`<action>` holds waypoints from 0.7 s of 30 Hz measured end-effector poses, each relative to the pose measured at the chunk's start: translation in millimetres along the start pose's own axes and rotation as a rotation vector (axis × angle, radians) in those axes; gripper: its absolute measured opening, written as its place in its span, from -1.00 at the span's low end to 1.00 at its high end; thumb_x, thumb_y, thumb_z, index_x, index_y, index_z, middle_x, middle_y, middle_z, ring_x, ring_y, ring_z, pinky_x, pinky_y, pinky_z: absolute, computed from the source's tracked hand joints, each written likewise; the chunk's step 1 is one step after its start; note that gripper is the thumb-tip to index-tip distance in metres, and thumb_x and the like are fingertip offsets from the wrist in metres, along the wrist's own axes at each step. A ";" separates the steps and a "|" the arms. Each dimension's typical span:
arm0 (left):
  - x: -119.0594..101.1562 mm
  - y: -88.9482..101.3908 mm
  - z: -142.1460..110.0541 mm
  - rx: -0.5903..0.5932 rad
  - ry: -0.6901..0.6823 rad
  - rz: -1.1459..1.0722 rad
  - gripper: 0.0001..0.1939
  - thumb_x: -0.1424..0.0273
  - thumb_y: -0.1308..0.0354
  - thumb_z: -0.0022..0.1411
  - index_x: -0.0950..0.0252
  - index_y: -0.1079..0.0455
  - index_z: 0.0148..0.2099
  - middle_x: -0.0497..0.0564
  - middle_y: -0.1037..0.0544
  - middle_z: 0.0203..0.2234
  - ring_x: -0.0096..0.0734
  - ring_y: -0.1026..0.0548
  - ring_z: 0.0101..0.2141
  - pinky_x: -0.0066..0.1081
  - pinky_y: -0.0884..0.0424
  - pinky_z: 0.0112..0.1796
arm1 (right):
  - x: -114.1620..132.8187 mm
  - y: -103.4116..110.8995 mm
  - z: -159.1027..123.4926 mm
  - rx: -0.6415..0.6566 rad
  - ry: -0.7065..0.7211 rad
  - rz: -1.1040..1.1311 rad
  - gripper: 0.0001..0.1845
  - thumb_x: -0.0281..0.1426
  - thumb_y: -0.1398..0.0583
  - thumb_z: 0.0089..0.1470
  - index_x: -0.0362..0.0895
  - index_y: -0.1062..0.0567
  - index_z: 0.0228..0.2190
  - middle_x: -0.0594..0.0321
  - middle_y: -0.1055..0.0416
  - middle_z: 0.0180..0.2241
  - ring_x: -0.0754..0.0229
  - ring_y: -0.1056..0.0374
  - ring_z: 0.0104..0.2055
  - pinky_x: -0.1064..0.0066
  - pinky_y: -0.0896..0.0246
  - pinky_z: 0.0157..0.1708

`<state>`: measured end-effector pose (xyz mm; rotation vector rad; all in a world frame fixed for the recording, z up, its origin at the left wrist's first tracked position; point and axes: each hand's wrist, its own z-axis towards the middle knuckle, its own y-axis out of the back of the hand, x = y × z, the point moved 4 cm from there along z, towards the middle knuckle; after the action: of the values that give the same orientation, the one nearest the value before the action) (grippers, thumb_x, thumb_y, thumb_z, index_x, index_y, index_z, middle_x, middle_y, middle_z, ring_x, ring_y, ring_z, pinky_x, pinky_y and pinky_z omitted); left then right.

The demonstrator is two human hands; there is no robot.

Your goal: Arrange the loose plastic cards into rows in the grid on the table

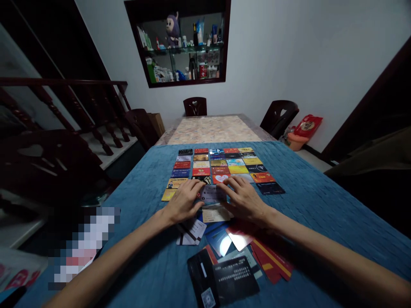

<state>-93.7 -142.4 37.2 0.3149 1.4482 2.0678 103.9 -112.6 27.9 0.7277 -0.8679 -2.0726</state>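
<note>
One card, grey [213, 196], lies between the left grip [184, 199] and right grip [246, 199]; whether either grasps it, I cannot tell. Card rows [219, 170] lie just beyond them on the bench [210, 128], loose cards [236, 278] nearer.

Your left hand [182, 199] and right hand [246, 199] are both bare, with long, slender fingers [193, 184] that taper toward rounded tips. Each hand runs back into a narrow wrist [167, 215], and your wrists are bare too. From there your left forearm [128, 246] and right forearm [321, 244] show as long, slim, smooth shapes, uncovered right to the edges of the view and broadening toward them. Your nails are too small to make out clearly, and any sleeves you wear, along with your upper arms, are hidden past the frame
</note>
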 end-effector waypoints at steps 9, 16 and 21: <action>6.4 8.3 1.0 0.027 -0.035 0.217 -0.44 0.44 -0.21 0.18 0.37 -0.22 0.22 0.27 -0.44 0.02 0.00 -0.42 0.02 -0.04 -0.41 -0.02 | -0.5 -5.7 19.7 0.017 0.052 0.033 -0.56 -0.29 -0.21 0.15 -0.25 -0.41 0.02 -0.04 -0.36 -0.16 -0.04 -0.16 -0.12 0.17 -0.13 -0.17; 27.3 17.4 5.3 0.067 -0.013 0.254 -0.49 0.44 -0.21 0.20 0.35 -0.26 0.19 0.27 -0.46 0.04 0.00 -0.43 0.04 -0.06 -0.39 -0.01 | -7.1 -22.6 40.7 0.115 0.029 0.104 -0.54 -0.30 -0.21 0.15 -0.22 -0.39 0.05 -0.07 -0.35 -0.07 -0.05 -0.16 -0.05 0.16 -0.17 -0.13; 48.4 25.7 12.8 0.129 0.048 0.298 -0.52 0.45 -0.21 0.20 0.35 -0.27 0.16 0.25 -0.46 0.05 -0.02 -0.41 0.05 -0.11 -0.38 0.01 | -14.3 -37.5 62.9 0.194 -0.020 0.147 -0.51 -0.32 -0.23 0.12 -0.22 -0.38 0.06 -0.06 -0.34 -0.02 -0.05 -0.16 -0.03 0.14 -0.19 -0.08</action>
<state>-134.4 -110.2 59.0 0.5667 1.6505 2.2288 50.5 -61.9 40.2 0.7232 -1.1119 -1.8868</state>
